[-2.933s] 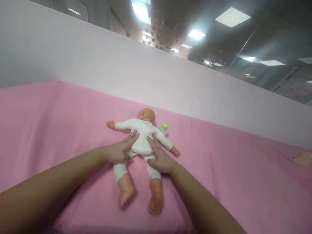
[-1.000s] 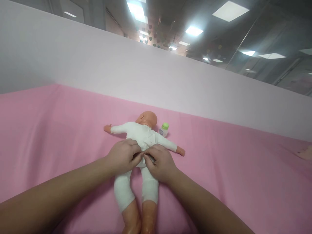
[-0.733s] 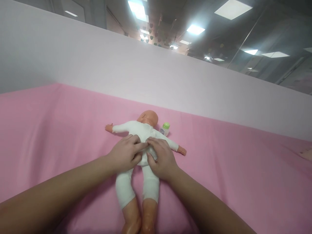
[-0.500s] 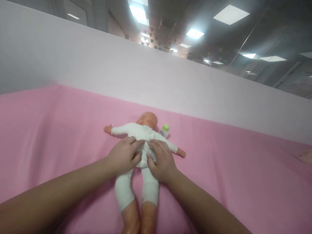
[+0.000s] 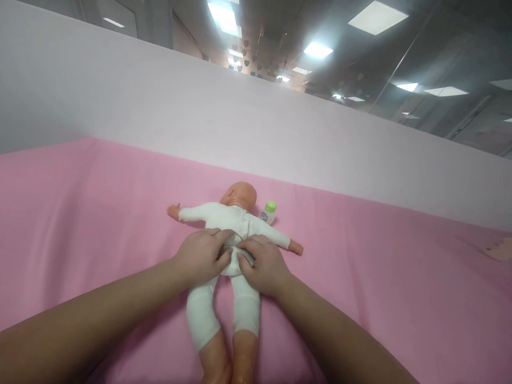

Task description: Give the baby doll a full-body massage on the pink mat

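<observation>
A baby doll in a white body suit lies stretched out on the pink sheet, its bare head away from me and its arms spread. The back of its head is turned up. My left hand rests over the left side of its lower back, thumb apart from the fingers. On the other side my right hand lies the same way, its fingertips near those of the left. Both hands touch the white cloth and cover the doll's waist. A small clear bottle with a green cap stands beside the doll's head and right arm.
The pink sheet spreads over the whole surface, with some folds. Behind it rises a white wall panel, topped by glass that reflects ceiling lights. At the far right edge a pale shape shows in part.
My right hand has slid slightly down the doll's back towards the hips, its fingers bending more. The left hand's fingers have also drawn down a little. The view has shifted slightly.
</observation>
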The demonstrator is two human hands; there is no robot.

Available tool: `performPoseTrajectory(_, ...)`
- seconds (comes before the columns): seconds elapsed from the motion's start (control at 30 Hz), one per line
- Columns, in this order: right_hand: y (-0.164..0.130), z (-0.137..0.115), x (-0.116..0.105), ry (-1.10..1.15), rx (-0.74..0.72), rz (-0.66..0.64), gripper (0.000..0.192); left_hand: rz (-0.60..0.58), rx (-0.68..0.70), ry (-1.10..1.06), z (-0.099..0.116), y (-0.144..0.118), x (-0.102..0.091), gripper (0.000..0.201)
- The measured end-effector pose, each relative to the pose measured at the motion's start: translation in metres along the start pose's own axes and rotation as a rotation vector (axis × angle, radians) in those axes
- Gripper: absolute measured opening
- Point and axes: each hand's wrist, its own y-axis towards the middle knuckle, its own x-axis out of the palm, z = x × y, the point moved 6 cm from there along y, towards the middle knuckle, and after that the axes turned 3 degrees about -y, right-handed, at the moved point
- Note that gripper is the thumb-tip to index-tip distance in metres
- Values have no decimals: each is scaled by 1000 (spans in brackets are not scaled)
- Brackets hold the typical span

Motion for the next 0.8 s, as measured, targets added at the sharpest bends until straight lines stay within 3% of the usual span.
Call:
performPoseTrajectory(0.17, -2, -1, -13, 56, -25, 169, 15, -14, -70, 31, -1, -4, -5, 56)
performPoseTrajectory(0.3, -1, 1, -16, 34, -26, 253, 26, 149, 43, 81, 5, -5, -15, 46)
performPoseTrajectory(0.37, 1, 2, -12, 22, -13, 224, 29, 211, 154, 79, 11, -4, -18, 41)
performPoseTrajectory(0.43, 2, 4, -5, 6, 3, 157, 32, 185, 205, 41, 13, -2, -15, 38)
performPoseTrajectory(0.6, 5, 8, 7, 8, 61, -36, 29, -3, 112, -65, 6, 5, -2, 32)
performPoseTrajectory(0.73, 5, 4, 1, 98, 66, -56, 22, -42, 39, -100, 6, 5, -8, 23)
performPoseTrajectory(0.8, 4, 2, -1, 159, 62, -70, 16, -76, 5, -164, 6, 4, -12, 29)
